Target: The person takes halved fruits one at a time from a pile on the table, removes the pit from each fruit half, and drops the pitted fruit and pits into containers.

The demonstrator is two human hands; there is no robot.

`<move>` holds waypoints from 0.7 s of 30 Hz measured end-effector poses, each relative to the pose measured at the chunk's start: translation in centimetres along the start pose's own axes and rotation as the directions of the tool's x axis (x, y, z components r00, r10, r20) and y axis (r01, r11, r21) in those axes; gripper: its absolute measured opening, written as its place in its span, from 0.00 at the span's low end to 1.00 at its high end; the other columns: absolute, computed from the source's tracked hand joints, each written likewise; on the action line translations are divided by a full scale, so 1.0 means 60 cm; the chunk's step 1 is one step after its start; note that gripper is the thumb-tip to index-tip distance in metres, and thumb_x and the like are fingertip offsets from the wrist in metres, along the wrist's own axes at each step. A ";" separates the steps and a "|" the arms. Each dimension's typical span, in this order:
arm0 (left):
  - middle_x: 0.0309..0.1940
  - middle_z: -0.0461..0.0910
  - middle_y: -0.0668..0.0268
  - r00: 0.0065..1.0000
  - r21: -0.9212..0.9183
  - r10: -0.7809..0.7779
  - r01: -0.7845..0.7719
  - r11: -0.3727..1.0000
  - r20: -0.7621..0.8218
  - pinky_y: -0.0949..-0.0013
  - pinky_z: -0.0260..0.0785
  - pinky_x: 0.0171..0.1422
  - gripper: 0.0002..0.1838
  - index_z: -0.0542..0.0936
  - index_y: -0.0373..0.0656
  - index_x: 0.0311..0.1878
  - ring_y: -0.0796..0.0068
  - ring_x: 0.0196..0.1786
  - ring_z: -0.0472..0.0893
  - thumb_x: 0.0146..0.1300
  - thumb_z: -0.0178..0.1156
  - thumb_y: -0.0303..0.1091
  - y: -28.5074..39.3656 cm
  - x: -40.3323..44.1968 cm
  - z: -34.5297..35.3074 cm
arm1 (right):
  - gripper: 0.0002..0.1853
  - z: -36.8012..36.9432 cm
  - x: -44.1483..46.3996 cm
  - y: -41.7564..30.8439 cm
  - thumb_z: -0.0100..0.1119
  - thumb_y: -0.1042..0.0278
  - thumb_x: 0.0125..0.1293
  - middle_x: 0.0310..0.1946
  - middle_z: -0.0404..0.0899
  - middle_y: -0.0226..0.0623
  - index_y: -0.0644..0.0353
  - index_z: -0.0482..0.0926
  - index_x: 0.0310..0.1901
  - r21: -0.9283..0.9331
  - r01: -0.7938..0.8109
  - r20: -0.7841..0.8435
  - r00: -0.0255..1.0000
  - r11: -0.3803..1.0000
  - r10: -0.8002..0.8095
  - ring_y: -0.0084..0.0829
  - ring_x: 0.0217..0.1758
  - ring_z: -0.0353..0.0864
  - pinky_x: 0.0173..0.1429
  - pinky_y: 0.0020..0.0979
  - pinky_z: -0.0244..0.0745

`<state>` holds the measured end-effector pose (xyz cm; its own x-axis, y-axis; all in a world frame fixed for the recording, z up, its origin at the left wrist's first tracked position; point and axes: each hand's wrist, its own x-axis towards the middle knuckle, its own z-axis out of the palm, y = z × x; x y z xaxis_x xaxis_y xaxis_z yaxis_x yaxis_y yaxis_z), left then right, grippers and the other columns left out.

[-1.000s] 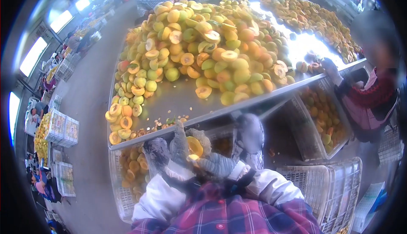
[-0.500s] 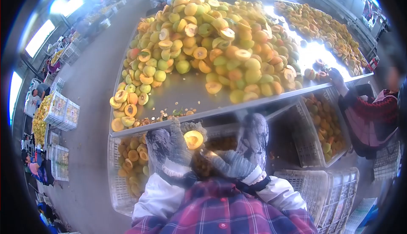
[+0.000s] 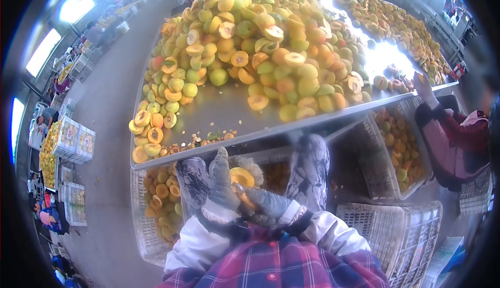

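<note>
Our left hand point(image 3: 223, 184) has its fingers curled partway, cupping a cut fruit half point(image 3: 242, 177) just off the near edge of the counter point(image 3: 219, 111). Our right hand point(image 3: 268, 203) bends its fingers near the fruit's lower side; whether they grip anything, we cannot tell. Half a second ago, the cut face looked rounder, brighter.

Before me stands the table point(image 3: 224, 108), the heap point(image 3: 281, 53) of fruit on it, scraps point(image 3: 197, 141) along its near left edge. Between my knees point(image 3: 308, 168), a half point(image 3: 242, 176) lies in my left hand point(image 3: 223, 178), my right hand point(image 3: 266, 202) just beside. The left crate point(image 3: 141, 230) and right crate point(image 3: 369, 168) hold fruit; a person point(image 3: 452, 147) sits farther right.
</note>
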<state>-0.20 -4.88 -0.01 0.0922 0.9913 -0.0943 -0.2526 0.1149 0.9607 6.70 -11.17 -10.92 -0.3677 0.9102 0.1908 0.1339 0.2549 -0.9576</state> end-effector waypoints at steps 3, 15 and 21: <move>0.35 0.82 0.53 0.949 0.119 0.315 -0.313 0.942 0.004 0.69 0.76 0.32 0.34 0.78 0.36 0.45 0.64 0.31 0.82 0.72 0.46 0.64 -0.037 0.001 -0.016 | 0.25 -0.018 -0.005 -0.006 0.54 0.65 0.74 0.62 0.75 0.49 0.59 0.68 0.70 0.375 -0.145 0.129 0.986 0.916 0.103 0.33 0.65 0.75 0.67 0.33 0.72; 0.35 0.84 0.61 0.981 0.390 0.191 -0.186 0.902 0.027 0.67 0.75 0.46 0.22 0.81 0.38 0.41 0.66 0.39 0.82 0.76 0.49 0.49 0.047 0.060 -0.203 | 0.31 -0.058 -0.066 -0.043 0.42 0.38 0.75 0.42 0.83 0.55 0.60 0.83 0.47 -0.319 -0.553 0.071 0.796 0.770 0.601 0.53 0.50 0.82 0.57 0.47 0.72; 0.37 0.82 0.56 0.609 0.855 0.603 -0.318 -0.410 0.515 0.60 0.74 0.49 0.07 0.81 0.39 0.42 0.54 0.40 0.80 0.66 0.63 0.32 0.045 0.106 -0.404 | 0.27 -0.049 -0.020 -0.100 0.45 0.43 0.76 0.42 0.85 0.52 0.60 0.83 0.50 -0.242 -0.503 0.123 0.832 0.830 0.541 0.47 0.50 0.83 0.56 0.43 0.72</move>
<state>-23.62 3.33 -4.35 0.4002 0.6399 0.6561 0.8978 -0.4174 -0.1405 9.05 -12.80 -4.74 -0.3468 0.8551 -0.3854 0.5188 -0.1674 -0.8383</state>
